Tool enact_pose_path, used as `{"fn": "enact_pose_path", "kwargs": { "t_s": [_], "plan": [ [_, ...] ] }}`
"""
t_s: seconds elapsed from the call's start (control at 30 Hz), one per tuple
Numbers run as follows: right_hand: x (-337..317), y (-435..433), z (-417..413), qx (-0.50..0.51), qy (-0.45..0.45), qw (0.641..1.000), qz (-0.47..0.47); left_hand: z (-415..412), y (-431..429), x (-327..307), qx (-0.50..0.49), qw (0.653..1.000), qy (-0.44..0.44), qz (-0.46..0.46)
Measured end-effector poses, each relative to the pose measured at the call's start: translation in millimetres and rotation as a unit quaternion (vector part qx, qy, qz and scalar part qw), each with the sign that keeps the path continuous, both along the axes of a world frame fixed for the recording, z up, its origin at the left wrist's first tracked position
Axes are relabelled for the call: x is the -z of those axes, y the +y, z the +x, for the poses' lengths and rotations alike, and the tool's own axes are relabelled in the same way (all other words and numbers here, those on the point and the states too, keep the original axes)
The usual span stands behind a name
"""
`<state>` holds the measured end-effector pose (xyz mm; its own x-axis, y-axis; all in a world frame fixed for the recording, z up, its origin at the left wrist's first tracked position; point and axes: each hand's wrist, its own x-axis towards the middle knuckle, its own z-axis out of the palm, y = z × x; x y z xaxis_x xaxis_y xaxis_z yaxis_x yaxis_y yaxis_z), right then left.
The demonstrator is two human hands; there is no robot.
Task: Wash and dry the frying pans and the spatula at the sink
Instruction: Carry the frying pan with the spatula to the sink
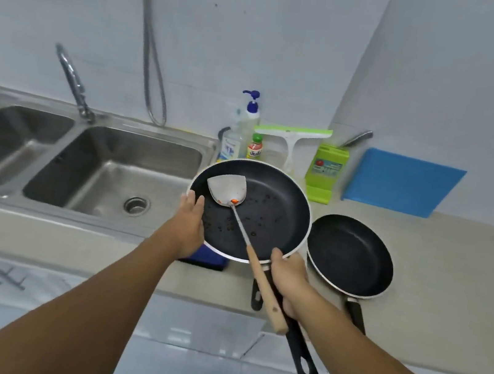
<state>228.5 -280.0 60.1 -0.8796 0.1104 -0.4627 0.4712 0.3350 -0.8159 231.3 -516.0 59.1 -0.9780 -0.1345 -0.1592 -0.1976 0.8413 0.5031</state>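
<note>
Beside the sink [94, 221], the right hand [288, 285] gripped the large pan [270, 213] by its handle; the left hand [188, 229], flat, touched its rim.

Sink [149, 139] at left, large pan [267, 216] just right of it, spatula [226, 188] lying in that pan, smaller pan [351, 255] on the counter [437, 265] further right, bottles [246, 131] behind against the wall [293, 48].
</note>
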Motion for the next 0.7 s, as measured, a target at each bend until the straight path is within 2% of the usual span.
{"fn": "enact_pose_path", "kwargs": {
  "t_s": [0.23, 0.47, 0.6, 0.7],
  "plan": [
    [25, -137, -29, -0.056, 0.017, 0.998, -0.009, 0, -130, 11, -0.093, 0.995, 0.008, 0.021],
    [57, -254, -51, -0.054, -0.014, 0.998, 0.001, -25, -257, 10, -0.067, 0.995, -0.066, 0.018],
    [60, -302, -63, -0.049, 0.003, 0.999, 0.016, -47, -317, -2, -0.078, 0.995, -0.042, 0.045],
    [60, -329, -70, -0.045, 0.002, 0.999, 0.028, -70, -368, 5, -0.089, 0.994, -0.061, 0.017]
  ]
}}
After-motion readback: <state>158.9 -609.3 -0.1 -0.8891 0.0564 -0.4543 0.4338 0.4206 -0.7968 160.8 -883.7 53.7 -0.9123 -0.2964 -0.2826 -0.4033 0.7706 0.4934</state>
